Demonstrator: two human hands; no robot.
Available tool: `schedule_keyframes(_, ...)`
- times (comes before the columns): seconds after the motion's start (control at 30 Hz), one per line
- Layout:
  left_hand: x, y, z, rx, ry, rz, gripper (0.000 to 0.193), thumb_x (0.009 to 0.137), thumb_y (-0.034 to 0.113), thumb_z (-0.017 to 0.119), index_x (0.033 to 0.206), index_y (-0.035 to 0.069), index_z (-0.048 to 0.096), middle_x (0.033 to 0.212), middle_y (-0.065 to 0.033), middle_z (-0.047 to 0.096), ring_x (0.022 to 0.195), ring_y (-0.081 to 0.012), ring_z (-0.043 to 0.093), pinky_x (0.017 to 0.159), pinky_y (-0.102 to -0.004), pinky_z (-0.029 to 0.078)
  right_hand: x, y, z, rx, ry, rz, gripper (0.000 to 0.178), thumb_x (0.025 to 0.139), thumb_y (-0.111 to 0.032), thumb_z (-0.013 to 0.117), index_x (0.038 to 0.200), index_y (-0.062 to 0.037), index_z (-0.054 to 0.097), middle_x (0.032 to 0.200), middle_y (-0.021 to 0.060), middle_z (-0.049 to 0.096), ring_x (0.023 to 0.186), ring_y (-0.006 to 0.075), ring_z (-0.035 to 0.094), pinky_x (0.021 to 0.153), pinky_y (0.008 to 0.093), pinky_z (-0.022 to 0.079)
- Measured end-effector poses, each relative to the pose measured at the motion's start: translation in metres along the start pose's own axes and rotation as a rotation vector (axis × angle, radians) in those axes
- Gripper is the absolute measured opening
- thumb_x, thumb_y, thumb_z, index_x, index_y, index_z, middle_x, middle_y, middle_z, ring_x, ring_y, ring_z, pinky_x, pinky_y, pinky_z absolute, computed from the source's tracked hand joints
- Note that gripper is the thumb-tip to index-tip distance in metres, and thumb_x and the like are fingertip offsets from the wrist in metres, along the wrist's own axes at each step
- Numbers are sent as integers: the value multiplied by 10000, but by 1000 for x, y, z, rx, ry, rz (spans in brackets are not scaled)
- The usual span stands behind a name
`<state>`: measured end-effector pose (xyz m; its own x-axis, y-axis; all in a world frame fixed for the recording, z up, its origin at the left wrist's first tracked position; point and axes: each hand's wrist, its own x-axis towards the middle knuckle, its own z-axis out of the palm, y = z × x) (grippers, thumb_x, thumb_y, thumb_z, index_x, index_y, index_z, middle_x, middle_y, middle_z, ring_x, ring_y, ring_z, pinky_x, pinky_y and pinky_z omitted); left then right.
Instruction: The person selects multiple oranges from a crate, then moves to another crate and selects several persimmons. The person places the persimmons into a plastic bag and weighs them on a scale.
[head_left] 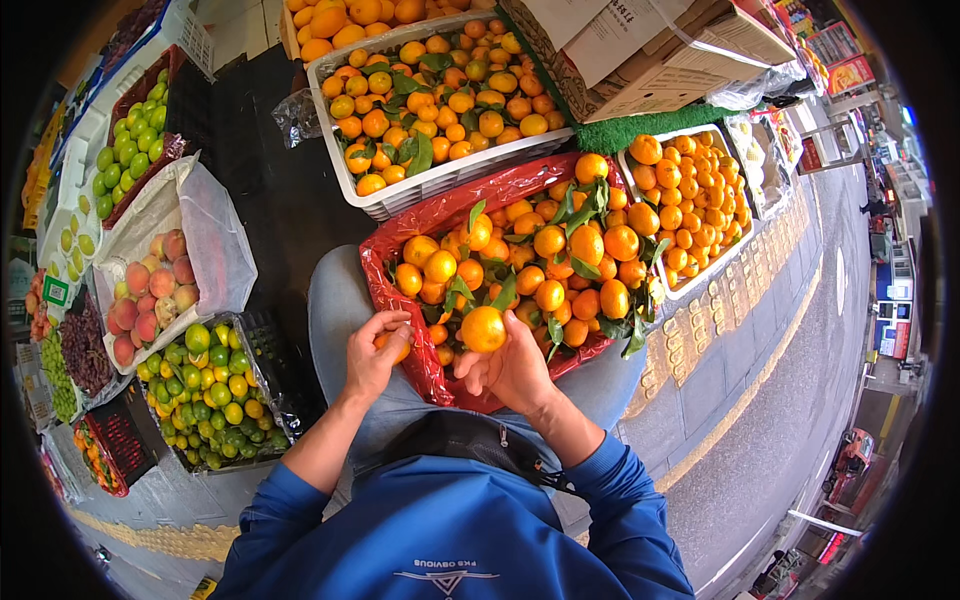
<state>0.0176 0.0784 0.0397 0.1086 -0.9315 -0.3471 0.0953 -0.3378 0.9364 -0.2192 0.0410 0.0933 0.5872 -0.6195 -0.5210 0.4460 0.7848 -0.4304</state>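
Observation:
Between my legs stands a crate lined with red plastic (428, 365), heaped with mandarins (549, 241), several with green leaves. At its near left corner my left hand (372, 362) is closed round a mandarin (395, 346), mostly hidden by the fingers. My right hand (515, 372) grips a larger round mandarin (483, 329) over the near part of the heap. Its thumb lies along the fruit's right side, and the other fingers curl below it. The two held fruits are apart.
Beyond stands a white crate (375, 208) of leafy mandarins; at the right is a white tray (690, 289) of small orange fruit. A cardboard box (690, 75) rests on green matting (640, 128). Peaches (150, 290), limes (205, 390) and green fruit (130, 150) stand left. A road (790, 400) runs right.

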Motion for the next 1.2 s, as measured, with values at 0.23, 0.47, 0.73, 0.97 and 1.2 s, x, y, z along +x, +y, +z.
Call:
schedule_keyframes(0.23,-20,50,24,504,-199,320,640,831,192,836,1404,75,575,1041,-135,741,936,-242,741,826,-343,585,6,7,10,-311,238,90,677,1064,-641,345,990,-40,649,680,90,639,504,148,549,479,264,423)
schedule_keyframes(0.47,-13,61,36,601,-170,259,649,801,232,859,1379,99,596,1049,-174,744,990,-309,746,826,-379,590,-5,5,-5,-740,305,49,718,1062,-620,409,912,16,706,708,70,666,548,123,586,490,266,462)
schedule_keyframes(0.73,-7,22,12,-82,-121,-167,497,941,348,759,1238,-39,660,1010,-103,736,887,-161,698,814,-317,575,-14,-13,-81,-1572,554,-238,277,925,-282,643,968,-17,711,839,176,730,817,374,711,752,460,554)
schedule_keyframes(0.97,-2,-10,-3,-333,-161,-182,410,1048,376,578,1167,-14,625,911,-117,698,819,-194,682,780,-324,543,14,13,-92,-2241,324,53,305,840,-117,691,1099,7,589,1165,211,587,938,380,697,795,437,587)
schedule_keyframes(1.2,0,-9,-4,-373,-185,-178,407,1048,373,576,1163,-15,621,900,-123,692,815,-197,682,767,-328,544,17,16,-105,-2363,258,-47,282,845,-82,662,1091,6,557,1107,218,571,883,378,699,753,440,593)
